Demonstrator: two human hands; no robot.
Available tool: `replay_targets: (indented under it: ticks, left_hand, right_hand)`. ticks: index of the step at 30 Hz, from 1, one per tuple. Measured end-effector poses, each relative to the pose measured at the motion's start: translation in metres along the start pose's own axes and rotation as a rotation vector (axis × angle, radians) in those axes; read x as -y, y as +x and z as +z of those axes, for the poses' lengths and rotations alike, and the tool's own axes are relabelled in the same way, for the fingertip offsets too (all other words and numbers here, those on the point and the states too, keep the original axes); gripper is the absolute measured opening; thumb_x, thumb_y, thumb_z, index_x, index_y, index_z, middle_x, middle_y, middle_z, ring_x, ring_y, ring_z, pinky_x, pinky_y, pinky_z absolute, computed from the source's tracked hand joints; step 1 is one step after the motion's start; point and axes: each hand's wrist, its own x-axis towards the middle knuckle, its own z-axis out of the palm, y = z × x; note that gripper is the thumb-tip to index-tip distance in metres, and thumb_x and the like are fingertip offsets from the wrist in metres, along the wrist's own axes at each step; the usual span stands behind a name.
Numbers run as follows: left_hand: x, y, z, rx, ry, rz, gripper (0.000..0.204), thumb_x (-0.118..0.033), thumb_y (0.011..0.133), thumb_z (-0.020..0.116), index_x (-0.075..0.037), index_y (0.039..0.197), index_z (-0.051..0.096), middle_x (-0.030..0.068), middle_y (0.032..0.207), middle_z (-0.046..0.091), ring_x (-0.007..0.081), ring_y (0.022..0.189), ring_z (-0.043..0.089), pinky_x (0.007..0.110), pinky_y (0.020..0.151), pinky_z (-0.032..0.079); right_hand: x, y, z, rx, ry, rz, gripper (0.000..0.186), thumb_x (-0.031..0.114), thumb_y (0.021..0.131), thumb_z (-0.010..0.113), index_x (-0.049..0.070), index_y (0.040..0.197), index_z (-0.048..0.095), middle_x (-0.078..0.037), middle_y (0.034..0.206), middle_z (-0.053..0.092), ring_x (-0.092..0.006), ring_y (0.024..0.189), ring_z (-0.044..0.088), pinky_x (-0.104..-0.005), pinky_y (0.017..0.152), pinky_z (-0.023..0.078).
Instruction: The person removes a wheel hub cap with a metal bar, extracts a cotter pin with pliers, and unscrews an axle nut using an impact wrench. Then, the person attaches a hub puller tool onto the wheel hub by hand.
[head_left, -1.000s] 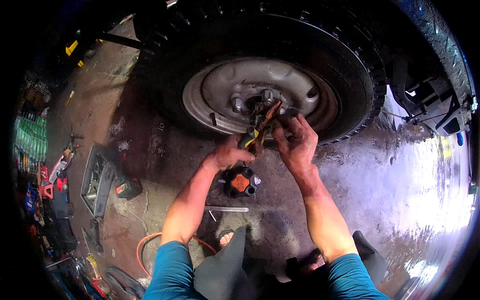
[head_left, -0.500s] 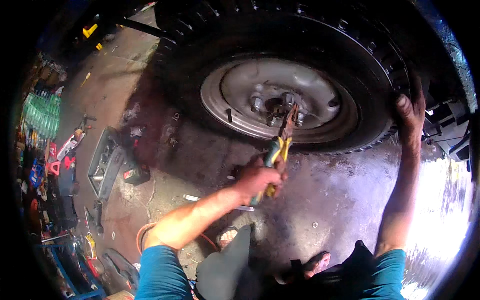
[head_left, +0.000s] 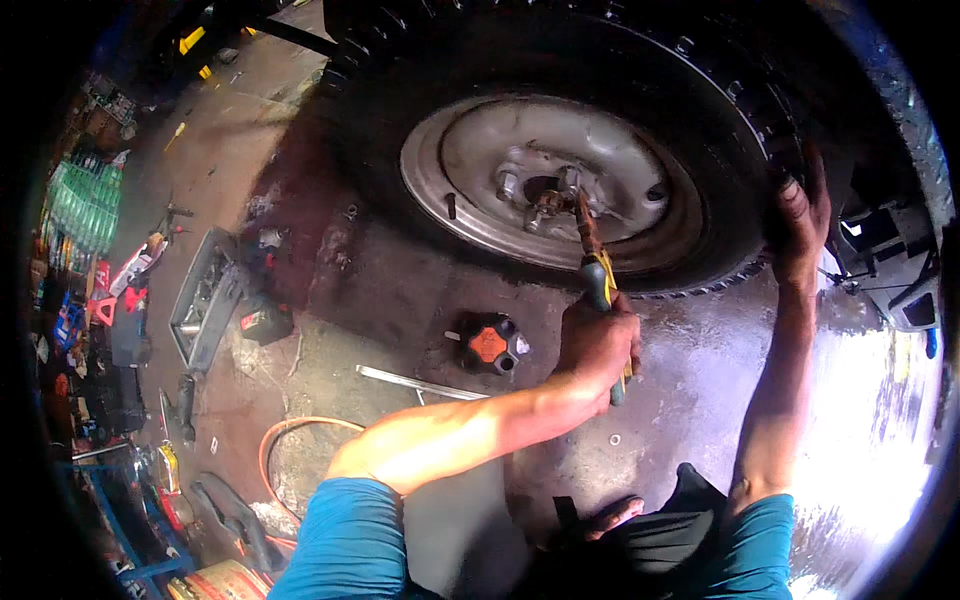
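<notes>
Pliers at the hub, one hand on the tyre

Your left hand (head_left: 598,343) is clenched round the yellow-and-grey grips of one pair of pliers (head_left: 594,262). The tool runs up from your fingers, and its rusty nose touches the fitting at the hub (head_left: 548,195), in the middle of the one wheel (head_left: 560,175) in view. Your fingers wrap both grips together; whether the nose itself is biting anything is too small to tell.

Your right hand (head_left: 797,222) is well apart from the left, out at the wheel's right edge. Its fingers lie spread and pressed against the tyre (head_left: 730,180) tread, grasping no tool.

Down and to the left of your left fingers, one black cap (head_left: 488,343) with an orange centre sits on the wet floor (head_left: 700,360). Just below it lies one flat metal bar (head_left: 420,384). One small washer (head_left: 613,439) lies on the floor just below your left wrist. Further left of your forearm, one orange hose (head_left: 290,435) loops over the ground, and beyond it one grey tray (head_left: 205,305) lies well away from both hands.
</notes>
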Motion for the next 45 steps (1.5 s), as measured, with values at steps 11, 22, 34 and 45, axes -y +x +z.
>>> replay_targets:
  ticks: [11, 22, 34, 45]
  left_hand:
    - [0.034, 0.040, 0.079, -0.259, -0.135, 0.353, 0.010, -0.008, 0.076, 0.052, -0.006, 0.078, 0.043, 0.0049, 0.068, 0.047, 0.0152, 0.059, 0.049, 0.031, 0.050, 0.042]
    - [-0.019, 0.039, -0.109, 0.571, 0.444, 0.038, 0.041, 0.002, 0.071, 0.052, -0.003, 0.112, 0.050, 0.0114, 0.113, 0.053, 0.0232, 0.109, 0.054, 0.029, 0.085, 0.046]
    - [-0.057, 0.073, -0.151, 0.620, 0.526, 0.074, 0.028, 0.000, 0.060, 0.058, -0.001, 0.088, 0.059, 0.0083, 0.082, 0.059, 0.0167, 0.074, 0.059, 0.030, 0.066, 0.049]
    - [-0.007, 0.002, -0.010, 0.000, -0.075, -0.037, 0.003, -0.004, 0.073, 0.051, -0.005, 0.073, 0.049, 0.0036, 0.061, 0.048, 0.0135, 0.048, 0.051, 0.029, 0.037, 0.043]
  right_hand:
    - [-0.001, 0.008, -0.009, 0.044, 0.002, 0.012, 0.100, 0.054, 0.068, 0.070, -0.003, 0.137, 0.025, -0.023, 0.128, 0.044, -0.0302, 0.116, 0.045, -0.0375, 0.097, 0.036]
    - [-0.013, -0.002, -0.017, 0.050, -0.011, 0.042, 0.094, 0.051, 0.072, 0.066, -0.002, 0.138, 0.025, -0.018, 0.130, 0.043, -0.0255, 0.117, 0.042, -0.0335, 0.100, 0.032]
    - [-0.018, -0.007, -0.012, 0.026, 0.088, 0.001, 0.095, 0.052, 0.071, 0.068, -0.004, 0.136, 0.026, -0.018, 0.128, 0.044, -0.0260, 0.116, 0.043, -0.0337, 0.098, 0.033]
    - [-0.022, -0.006, -0.007, 0.035, 0.160, 0.023, 0.095, 0.053, 0.071, 0.067, -0.003, 0.136, 0.027, -0.019, 0.131, 0.042, -0.0280, 0.119, 0.041, -0.0356, 0.100, 0.032]
